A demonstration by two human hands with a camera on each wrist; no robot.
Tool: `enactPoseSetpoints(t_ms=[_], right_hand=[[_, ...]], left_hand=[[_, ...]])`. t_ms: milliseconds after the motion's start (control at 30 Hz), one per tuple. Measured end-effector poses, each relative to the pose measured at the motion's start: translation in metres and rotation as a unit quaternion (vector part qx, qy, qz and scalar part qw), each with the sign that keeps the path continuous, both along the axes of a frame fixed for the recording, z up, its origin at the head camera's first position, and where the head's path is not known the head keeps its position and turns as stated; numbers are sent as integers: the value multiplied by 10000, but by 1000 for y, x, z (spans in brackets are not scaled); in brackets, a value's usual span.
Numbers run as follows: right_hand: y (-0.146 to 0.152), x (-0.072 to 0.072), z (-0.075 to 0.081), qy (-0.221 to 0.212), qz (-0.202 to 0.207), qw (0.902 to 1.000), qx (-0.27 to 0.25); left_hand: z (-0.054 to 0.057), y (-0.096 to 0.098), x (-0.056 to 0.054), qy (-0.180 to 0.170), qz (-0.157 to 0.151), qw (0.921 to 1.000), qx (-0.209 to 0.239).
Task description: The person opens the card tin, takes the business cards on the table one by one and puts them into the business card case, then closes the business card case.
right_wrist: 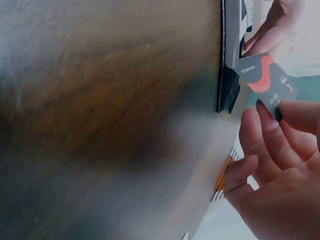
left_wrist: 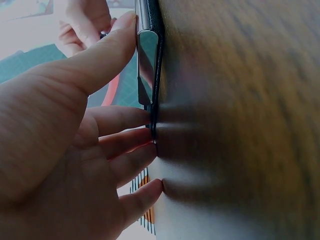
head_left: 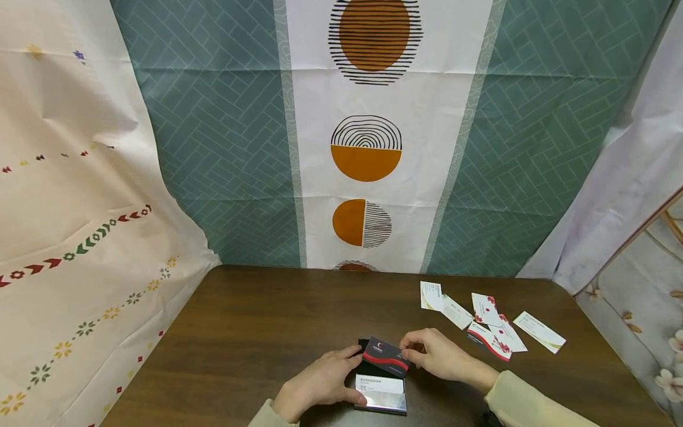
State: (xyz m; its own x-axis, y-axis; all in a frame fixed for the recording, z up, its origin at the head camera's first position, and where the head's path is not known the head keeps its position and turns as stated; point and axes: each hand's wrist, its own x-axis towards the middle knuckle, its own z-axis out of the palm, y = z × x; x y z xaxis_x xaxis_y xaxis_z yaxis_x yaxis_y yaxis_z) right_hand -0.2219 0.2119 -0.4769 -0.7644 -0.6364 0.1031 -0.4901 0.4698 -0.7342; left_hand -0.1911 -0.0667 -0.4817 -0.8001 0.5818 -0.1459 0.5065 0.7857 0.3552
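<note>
A card case (head_left: 384, 403) lies open on the table, its dark flap turned to the far side and a white business card (head_left: 380, 384) in its shiny metal tray. My left hand (head_left: 324, 381) holds the case from the left, thumb on the tray's near left corner and fingertips along the flap's edge. In the right wrist view, my right hand (right_wrist: 280, 155) pinches a dark business card (right_wrist: 265, 80) with a red wave by one corner, between thumb and fingers. That card is tilted, and its other end overlaps the case's flap.
Several loose business cards (head_left: 485, 308) lie scattered and partly overlapping at the back right of the brown table (head_left: 256, 320). A small black thing (head_left: 492, 418) shows at the front edge beneath the right sleeve. Patterned curtains (head_left: 213, 148) hang behind the table.
</note>
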Motion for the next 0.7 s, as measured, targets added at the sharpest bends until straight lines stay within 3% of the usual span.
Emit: enactPoseSetpoints(t_ms=[367, 700], right_hand=[[-5, -1, 0, -18, 186, 9998, -103], [-4, 1, -2, -107, -61, 9992, -371]], left_hand=[[-1, 0, -2, 8, -63, 9999, 103], [-3, -2, -2, 43, -58, 9999, 135]])
